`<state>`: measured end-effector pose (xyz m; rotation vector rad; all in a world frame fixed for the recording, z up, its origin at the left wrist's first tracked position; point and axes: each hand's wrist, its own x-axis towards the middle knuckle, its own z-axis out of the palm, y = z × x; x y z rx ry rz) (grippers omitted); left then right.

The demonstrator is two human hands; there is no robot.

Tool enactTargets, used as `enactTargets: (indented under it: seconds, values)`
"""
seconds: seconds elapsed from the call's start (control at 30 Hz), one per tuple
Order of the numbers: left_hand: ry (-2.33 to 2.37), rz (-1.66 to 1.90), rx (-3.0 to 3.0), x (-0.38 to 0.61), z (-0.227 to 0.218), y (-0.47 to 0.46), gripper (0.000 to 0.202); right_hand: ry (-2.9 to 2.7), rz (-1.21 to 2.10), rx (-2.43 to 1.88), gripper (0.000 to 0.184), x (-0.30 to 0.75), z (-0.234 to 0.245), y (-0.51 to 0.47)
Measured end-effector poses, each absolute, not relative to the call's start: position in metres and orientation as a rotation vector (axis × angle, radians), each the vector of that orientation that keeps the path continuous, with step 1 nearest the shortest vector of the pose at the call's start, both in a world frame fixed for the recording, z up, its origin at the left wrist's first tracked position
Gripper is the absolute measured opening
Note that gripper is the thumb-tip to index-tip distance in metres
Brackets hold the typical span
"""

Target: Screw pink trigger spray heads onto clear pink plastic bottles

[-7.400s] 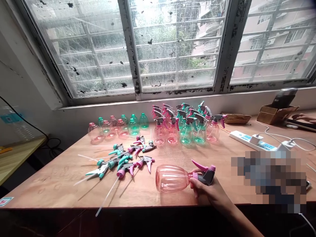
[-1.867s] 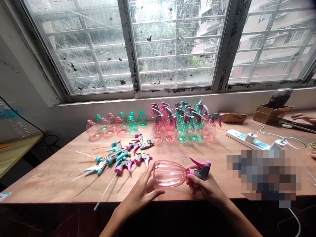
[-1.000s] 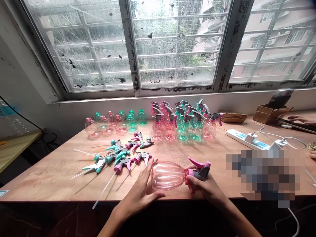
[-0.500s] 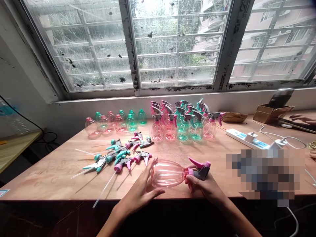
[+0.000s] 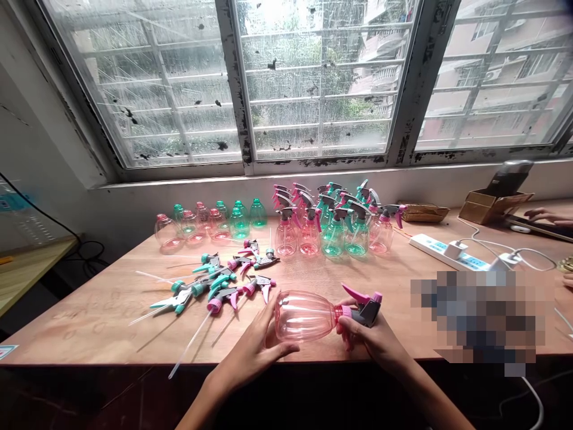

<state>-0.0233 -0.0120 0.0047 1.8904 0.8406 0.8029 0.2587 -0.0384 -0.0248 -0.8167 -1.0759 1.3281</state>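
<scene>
A clear pink spray bottle (image 5: 304, 316) lies sideways between my hands, its base to the left and its pink-and-grey spray head (image 5: 364, 307) to the right. My left hand (image 5: 264, 343) is wrapped around the base end, thumb below and fingers behind. At the neck, my right hand (image 5: 364, 337) grips the pink collar with thumb and fingers. Left of the hands lies a loose pile of spray heads (image 5: 219, 286) in pink, teal and grey, with thin dip tubes sticking out.
Several open pink and green bottles (image 5: 219, 224) stand at the back left. Bottles with spray heads (image 5: 333, 233) stand at back centre. A white power strip (image 5: 447, 254), cardboard box (image 5: 492, 206) and another person's hand (image 5: 548, 215) are at right. The wooden table's (image 5: 111, 322) front edge runs below my wrists.
</scene>
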Motion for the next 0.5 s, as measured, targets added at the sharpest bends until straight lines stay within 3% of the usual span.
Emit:
enactTargets:
  seconds: [0.5]
  values:
    - [0.911, 0.844, 2.029, -0.027, -0.016, -0.004, 0.093, -1.074, 1.334, -0.801, 0.037, 0.258, -0.025, -0.037]
